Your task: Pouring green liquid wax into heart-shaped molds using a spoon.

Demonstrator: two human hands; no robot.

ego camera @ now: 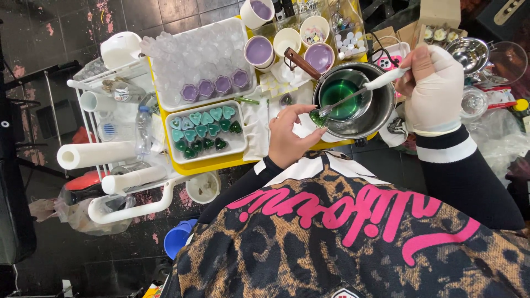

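Yellow table (221, 164) over dark tiled floor (138, 11)

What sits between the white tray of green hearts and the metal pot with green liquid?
In the head view, crumpled white paper towel lies between the tray and pot; the left hand holds a small green heart mould there.

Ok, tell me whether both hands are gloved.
No: only the right hand, holding the spoon, wears a white glove; the left hand is bare.
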